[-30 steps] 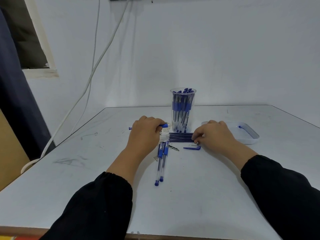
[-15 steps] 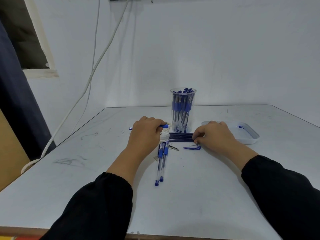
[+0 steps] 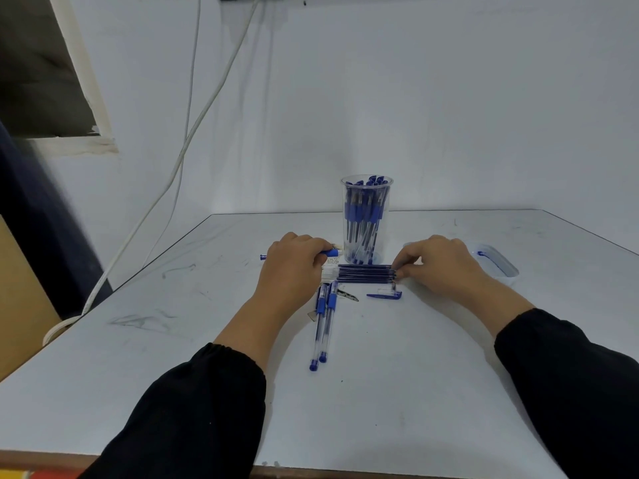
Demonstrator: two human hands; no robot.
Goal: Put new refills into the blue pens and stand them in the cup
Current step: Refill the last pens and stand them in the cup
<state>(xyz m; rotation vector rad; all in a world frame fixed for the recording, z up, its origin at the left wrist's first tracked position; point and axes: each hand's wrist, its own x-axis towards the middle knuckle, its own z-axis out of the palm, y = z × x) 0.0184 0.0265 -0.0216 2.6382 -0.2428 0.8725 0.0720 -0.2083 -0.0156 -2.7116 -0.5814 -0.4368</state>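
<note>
Head: left hand (image 3: 290, 271) grips pen (image 3: 330, 253); right hand (image 3: 439, 267) pinches refills (image 3: 363, 273).

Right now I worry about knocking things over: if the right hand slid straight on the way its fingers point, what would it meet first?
The right hand points leftward; its fingertips already touch the refill bundle. Beyond that, probably the left hand.

We find no legible text, label, brand, number or sign in this view. The pen cap (image 3: 384, 295) lying near the centre of the table (image 3: 397, 392) bears a faint marking along its side, too small for us to read.
</note>
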